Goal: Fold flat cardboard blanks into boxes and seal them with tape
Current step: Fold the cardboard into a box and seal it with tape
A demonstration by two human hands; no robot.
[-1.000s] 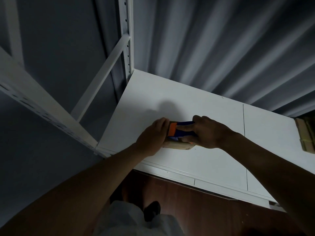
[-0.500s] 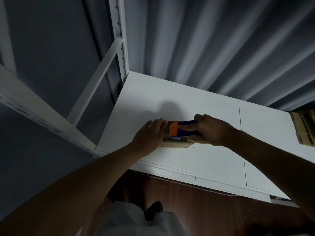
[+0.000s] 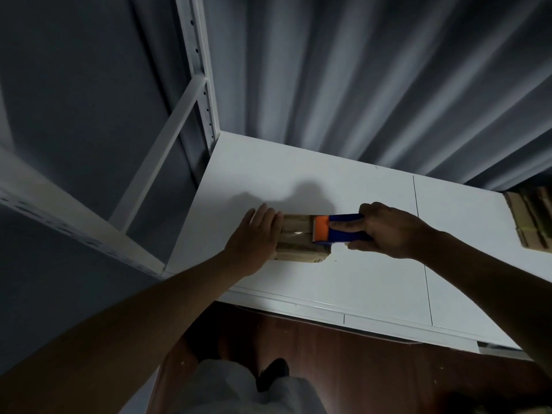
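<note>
Cardboard stack [image 3: 534,218] beside grey curtain [image 3: 373,85].

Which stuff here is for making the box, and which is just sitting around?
For the job: small cardboard box, blue and orange tape dispenser, left hand, right hand, cardboard stack.
Just there: white table, curtain, shelf frame.

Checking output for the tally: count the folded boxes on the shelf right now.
1 folded box, under the left hand and the tape dispenser held by the right hand. The cardboard stack at the right edge is cut off; it may hide more.
</note>
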